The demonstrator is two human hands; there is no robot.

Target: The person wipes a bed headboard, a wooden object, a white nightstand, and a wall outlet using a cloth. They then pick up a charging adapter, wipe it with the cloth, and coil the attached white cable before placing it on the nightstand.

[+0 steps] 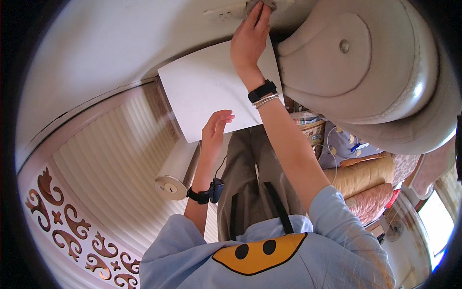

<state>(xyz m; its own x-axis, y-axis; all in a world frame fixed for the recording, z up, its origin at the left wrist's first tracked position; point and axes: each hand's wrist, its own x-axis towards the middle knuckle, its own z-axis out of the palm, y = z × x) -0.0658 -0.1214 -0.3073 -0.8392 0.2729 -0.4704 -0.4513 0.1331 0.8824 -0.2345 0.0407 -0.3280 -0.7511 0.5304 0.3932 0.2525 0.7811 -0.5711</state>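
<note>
**Right Hand on Grey Cloth Beyond the White Tabletop**

Reaching across the white tabletop (207,86), my right hand (249,41) is at the wall (120,41) past its far edge, fingers clamped on a bunched grey cloth (271,6). The cloth lies straight beyond the right end of that far edge, under and around my fingertips, which makes this the nearer hand: it is in contact, with no gap to cross. Grey shows to either side of my fingers, spread crosswise, roughly in line with the white socket strip (225,16) on the wall beyond the tabletop; my fingers point across that line, away from me. The cloth's true long axis I cannot tell, bunched and partly covered as it is. My left hand (217,126) is well apart from it, at the tabletop's near edge, its fingers loosely curled with nothing seen in them; whether they touch the surface I cannot tell. Right of the tabletop bulges the cream padded headboard (327,53), bordering my right hand's reach on that side.
</note>
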